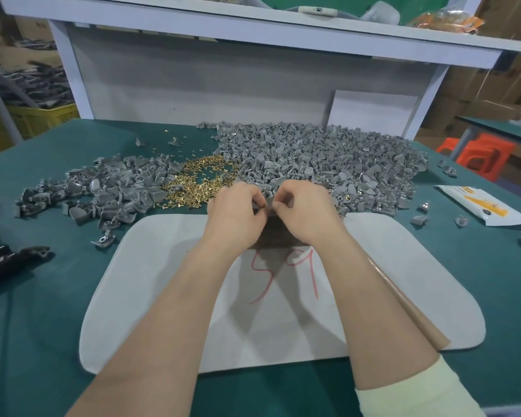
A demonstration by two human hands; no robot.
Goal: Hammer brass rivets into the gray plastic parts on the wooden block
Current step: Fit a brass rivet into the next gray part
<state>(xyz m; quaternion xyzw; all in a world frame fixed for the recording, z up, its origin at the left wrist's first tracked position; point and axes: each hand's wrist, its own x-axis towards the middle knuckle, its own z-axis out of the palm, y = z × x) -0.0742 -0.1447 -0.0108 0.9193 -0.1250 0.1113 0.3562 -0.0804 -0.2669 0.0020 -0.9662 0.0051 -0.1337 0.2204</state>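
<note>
Two pinches on gray plastic part: left hand, right hand | advised: seat squarely on wooden block beneath before hammering.

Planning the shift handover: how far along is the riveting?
Done: perhaps the smaller left pile, though its details are too small to confirm. In hand: left hand and right hand pinch a gray part at the wooden block. Left: the large pile and loose brass rivets.

White mat: I read "59", handwritten in red.
Black object at the left edge: I made out white letters ending in "PER"; the rest was cut off.
White packet: its orange print was too blurred for me to read.
</note>
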